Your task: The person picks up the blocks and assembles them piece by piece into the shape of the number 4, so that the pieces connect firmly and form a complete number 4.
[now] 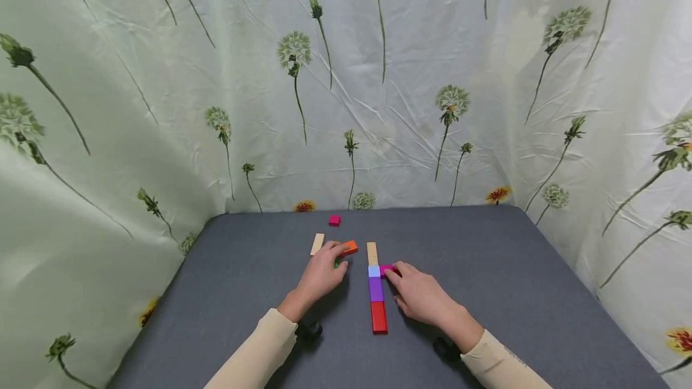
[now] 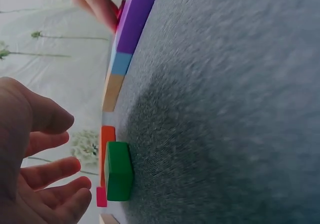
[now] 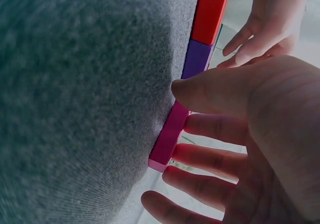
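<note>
My left hand [image 1: 324,269] hovers with relaxed, parted fingers over an orange block [image 1: 350,248] and a green block [image 2: 119,171]. In the left wrist view its fingers are empty and apart from both. The green block is mostly hidden under the hand in the head view. My right hand [image 1: 424,294] touches a magenta block [image 3: 170,136] with nearly straight fingertips, its thumb by the block's near end. That block juts sideways from a straight row: a wooden block [image 1: 372,253], a light blue block [image 1: 374,271], a purple block [image 1: 375,289] and a red block [image 1: 379,317].
Another wooden block [image 1: 318,244] lies beyond the left hand, and a small pink block [image 1: 334,220] sits near the far edge of the grey table [image 1: 486,245]. A curtain [image 1: 378,107] printed with dandelions hangs behind and at both sides.
</note>
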The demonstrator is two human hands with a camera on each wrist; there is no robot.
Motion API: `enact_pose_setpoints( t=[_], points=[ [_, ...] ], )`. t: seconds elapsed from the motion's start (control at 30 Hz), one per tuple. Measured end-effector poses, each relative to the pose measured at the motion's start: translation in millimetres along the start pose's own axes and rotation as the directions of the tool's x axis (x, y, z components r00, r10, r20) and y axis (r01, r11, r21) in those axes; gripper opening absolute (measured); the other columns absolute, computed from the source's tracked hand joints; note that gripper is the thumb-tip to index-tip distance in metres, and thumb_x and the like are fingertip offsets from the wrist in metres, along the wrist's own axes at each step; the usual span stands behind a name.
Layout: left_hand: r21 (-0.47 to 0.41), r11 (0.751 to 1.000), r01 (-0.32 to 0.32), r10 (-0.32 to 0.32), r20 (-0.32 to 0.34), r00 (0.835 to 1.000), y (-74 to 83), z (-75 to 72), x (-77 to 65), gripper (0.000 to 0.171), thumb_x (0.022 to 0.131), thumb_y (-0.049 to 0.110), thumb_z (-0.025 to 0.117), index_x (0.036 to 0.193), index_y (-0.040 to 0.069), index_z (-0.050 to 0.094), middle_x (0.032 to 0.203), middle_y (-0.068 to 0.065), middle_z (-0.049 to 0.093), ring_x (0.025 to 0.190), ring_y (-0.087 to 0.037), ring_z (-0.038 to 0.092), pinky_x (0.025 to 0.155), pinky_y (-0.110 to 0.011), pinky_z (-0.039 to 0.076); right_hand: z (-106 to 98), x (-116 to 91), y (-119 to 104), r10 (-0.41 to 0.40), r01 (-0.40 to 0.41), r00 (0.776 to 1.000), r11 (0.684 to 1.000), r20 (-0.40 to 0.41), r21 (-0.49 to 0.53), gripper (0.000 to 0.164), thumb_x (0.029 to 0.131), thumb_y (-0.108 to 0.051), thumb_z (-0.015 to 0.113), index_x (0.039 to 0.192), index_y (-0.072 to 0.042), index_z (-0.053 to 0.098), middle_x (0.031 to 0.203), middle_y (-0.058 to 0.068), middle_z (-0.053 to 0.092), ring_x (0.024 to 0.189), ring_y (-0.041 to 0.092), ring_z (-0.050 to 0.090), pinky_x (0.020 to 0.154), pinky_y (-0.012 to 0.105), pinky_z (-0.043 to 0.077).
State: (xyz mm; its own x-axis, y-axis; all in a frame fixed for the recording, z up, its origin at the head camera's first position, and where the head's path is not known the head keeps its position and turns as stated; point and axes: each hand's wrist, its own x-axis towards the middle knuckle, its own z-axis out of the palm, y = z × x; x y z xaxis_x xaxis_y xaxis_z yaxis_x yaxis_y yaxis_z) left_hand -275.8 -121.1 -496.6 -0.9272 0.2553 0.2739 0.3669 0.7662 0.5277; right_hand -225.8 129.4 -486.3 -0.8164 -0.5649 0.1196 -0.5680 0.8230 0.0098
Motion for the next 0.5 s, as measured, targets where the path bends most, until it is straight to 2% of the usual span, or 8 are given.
enact_pose_setpoints(
  t=[0.27,0.5],
  points=[
    [0.013,0.993,0.115,-0.116,0.021,0.993,-5.6,6.4,20.9,0.040,0.092,0.014,0.070,0.131,0.005,0.067,0.126,-0.011,0.062,0.113,-0.029,0.061,0.097,-0.048,0.050,0,0,0,-0.015,0.015,1.000,1.000,-0.014,-0.003,0.055,0.085,-0.021,0.079,0.136,-0.007,0.062,0.122,0.011,0.058,0.109,0.023,0.058,0.080,0.041,0.057],
    [0.043,0.991,0.128,-0.130,0.047,0.990,-10.5,12.4,29.8,0.039,0.092,0.011,0.071,0.131,0.007,0.067,0.126,-0.012,0.063,0.115,-0.030,0.060,0.098,-0.048,0.050,1,-1,-1,-0.008,0.008,1.000,1.000,-0.010,-0.004,0.056,0.085,-0.022,0.079,0.136,-0.007,0.061,0.124,0.012,0.058,0.112,0.024,0.057,0.082,0.041,0.057]
  ],
)
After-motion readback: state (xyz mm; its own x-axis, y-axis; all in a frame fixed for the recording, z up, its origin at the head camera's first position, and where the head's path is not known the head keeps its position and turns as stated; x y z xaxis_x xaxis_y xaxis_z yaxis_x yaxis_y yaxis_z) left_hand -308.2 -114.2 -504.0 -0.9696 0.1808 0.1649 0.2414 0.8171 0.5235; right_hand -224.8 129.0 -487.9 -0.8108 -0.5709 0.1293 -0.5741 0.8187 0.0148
